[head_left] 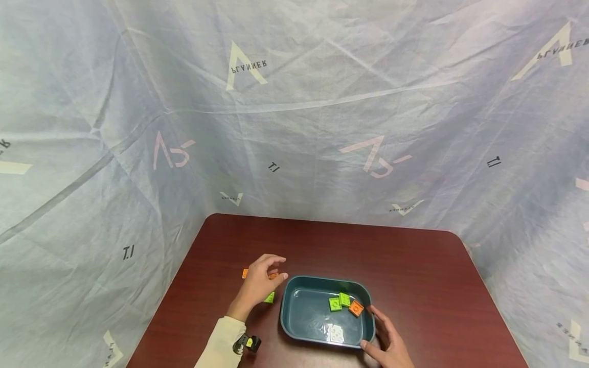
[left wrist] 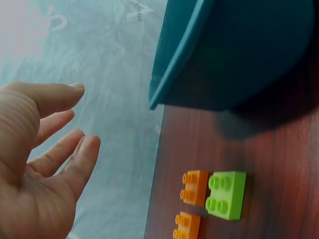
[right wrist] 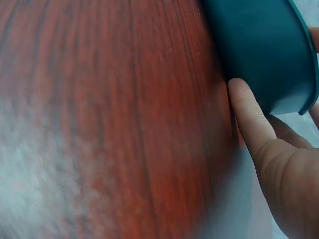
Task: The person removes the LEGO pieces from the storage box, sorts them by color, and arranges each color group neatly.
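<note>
My left hand (head_left: 261,282) hovers left of a teal rectangular tray (head_left: 327,344), its fingers loosely bent and nothing between them. Beneath and around that hand lie a green toy building brick (left wrist: 227,195) and two orange bricks, one nearer the green one (left wrist: 194,188) and one lower in the left wrist view (left wrist: 187,226). The hand partly covers them in the head view. At the tray's near right corner, my right hand (head_left: 391,343) holds the tray, thumb on the near rim and fingers along the right side. Inside are two green bricks (head_left: 335,304) and an orange brick (head_left: 356,308).
A dark red wood-grain table (head_left: 414,266) carries everything. Pale printed sheeting (head_left: 313,153) rises behind the table and along both sides. A bright, pale patch with dots shows on the tray floor near the front wall. A small black device (head_left: 252,343) is strapped to the left wrist.
</note>
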Motion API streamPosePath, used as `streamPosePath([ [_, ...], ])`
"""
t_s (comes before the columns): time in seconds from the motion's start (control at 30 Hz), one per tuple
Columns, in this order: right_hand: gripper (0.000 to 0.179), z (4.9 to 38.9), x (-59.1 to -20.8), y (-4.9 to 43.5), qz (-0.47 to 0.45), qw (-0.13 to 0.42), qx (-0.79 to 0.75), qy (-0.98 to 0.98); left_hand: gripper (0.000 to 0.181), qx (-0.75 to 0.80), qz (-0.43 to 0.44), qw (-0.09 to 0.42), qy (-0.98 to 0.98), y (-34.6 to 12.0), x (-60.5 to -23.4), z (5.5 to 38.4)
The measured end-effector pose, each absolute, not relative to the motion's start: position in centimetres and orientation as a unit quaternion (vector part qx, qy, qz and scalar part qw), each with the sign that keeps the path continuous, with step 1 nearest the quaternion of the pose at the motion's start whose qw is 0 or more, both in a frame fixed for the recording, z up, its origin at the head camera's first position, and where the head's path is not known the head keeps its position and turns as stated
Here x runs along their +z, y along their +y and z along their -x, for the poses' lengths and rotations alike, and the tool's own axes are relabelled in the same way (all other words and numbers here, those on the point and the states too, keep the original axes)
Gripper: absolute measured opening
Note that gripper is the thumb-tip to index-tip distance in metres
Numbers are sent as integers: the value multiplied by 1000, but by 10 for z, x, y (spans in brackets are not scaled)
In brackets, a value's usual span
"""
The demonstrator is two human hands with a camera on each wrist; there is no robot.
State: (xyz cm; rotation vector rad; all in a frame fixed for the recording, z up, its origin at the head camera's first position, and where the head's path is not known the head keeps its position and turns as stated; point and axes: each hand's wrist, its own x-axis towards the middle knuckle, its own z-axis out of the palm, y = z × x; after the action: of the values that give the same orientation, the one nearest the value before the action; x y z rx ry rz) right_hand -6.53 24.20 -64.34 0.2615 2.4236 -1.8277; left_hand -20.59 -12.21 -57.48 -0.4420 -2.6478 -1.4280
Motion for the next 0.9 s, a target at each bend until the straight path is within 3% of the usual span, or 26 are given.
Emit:
streamPosePath([
  [0.37,88,64,-647,243,-55,20,-616,786,40,-465,181,30,-866,-99,-572,196],
  [0.9,89,64,-649,242,-65,15,-621,781,40,-469,228,-41,-852,-53,-590,178],
])
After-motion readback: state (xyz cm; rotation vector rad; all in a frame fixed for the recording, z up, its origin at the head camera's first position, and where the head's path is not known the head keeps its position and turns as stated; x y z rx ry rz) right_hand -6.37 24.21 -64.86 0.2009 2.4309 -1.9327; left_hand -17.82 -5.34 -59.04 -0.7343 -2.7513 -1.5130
